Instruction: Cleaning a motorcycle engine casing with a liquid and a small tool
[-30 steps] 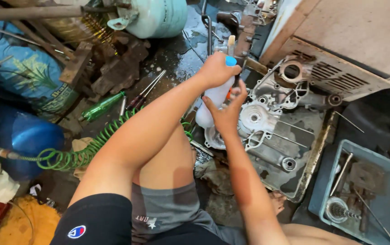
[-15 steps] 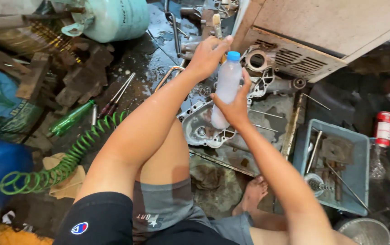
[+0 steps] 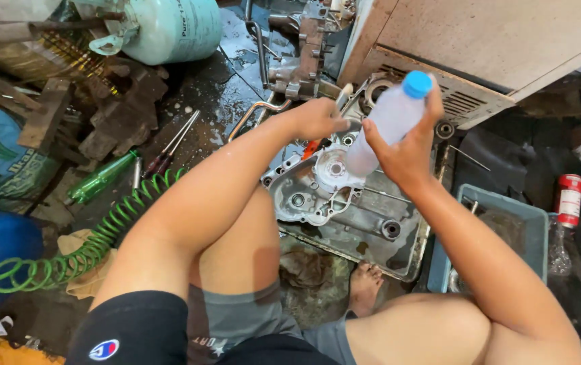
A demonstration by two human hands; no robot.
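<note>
My right hand (image 3: 405, 152) grips a clear plastic bottle (image 3: 388, 122), blue cap on, tilted above the engine crankcase cover (image 3: 344, 203). My left hand (image 3: 317, 118), closed around a tool I cannot identify, works at the cover's far edge. Cover looks wet, grime remains. Green coiled hose (image 3: 101, 236) lies left.

Even, bright overhead light (soft shadows), sharp focus, edges slightly stretched.

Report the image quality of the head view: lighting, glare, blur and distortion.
Head view: soft, even light with weak shadows; wet glare on the dark floor beside the pale green gas cylinder; the right hand and its translucent plastic bottle with blue cap are sharp, as is the grey metal engine cover; wide-angle stretch enlarges the thighs at the bottom edge.
</note>
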